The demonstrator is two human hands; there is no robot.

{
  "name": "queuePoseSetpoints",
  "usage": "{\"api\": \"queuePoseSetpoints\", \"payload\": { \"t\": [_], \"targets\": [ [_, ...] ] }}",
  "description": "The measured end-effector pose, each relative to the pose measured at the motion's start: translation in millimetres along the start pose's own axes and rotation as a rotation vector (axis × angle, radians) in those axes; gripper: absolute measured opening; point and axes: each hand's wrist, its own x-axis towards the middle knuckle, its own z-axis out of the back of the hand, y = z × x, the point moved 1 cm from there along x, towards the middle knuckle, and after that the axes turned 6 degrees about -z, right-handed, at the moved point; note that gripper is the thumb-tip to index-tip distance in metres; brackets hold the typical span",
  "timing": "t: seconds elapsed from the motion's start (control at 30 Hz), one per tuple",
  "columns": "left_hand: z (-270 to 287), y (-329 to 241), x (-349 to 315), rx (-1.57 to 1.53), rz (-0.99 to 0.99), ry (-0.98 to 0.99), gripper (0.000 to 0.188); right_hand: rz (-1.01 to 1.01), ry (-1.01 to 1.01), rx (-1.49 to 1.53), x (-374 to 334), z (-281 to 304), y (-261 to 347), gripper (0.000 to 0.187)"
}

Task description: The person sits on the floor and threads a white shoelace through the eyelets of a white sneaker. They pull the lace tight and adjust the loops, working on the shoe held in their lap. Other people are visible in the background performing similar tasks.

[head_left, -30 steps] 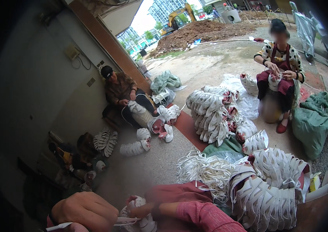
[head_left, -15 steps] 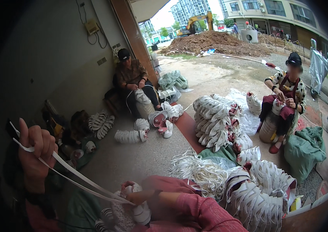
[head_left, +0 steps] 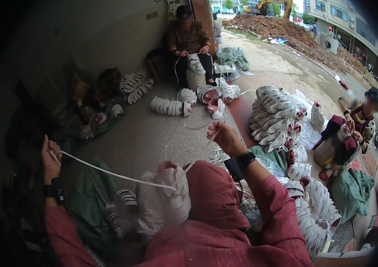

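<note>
A speckled grey floor (head_left: pixel 144 129) runs from our dim, open-fronted room (head_left: pixel 104 35) towards bright ground (head_left: pixel 264 58). Leftmost, the fingers of our left hand (head_left: pixel 52 153) curl round a flat white lace (head_left: pixel 109 172). It sags rightward to a rounded, dotted white shoe upper (head_left: pixel 166 193), lying between and below both sets of fingers. Those of our right hand (head_left: pixel 225 138) pinch lace too; further right, ribbed white uppers (head_left: pixel 273 115) stand stacked.

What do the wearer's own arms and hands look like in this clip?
The left hand and right hand are ungloved. Long red sleeves end short of the wrists, and each wrist wears a black band with a dark, boxy unit.
</note>
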Motion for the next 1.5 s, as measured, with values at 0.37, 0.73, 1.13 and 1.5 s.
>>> {"api": "queuePoseSetpoints", "payload": {
  "t": [0.37,0.73,1.13,1.5],
  "targets": [
    [166,145,-41,-0.019,0.287,-0.258,0.042,-0.081,-0.218,-0.079,-113,162,95,0.015],
    [141,182,-74,1.079,0.394,0.103,0.047,-0.04,-0.448,-0.19,-129,167,118,0.033],
    [-105,240,-148,0.714,-0.273,0.934,0.016,0.159,-0.221,-0.473,-129,47,156,0.039],
    [-190,261,-163,1.163,-0.089,1.248,0.039,0.42,0.743,-0.51,-238,-209,117,0.029]
  ]
}}
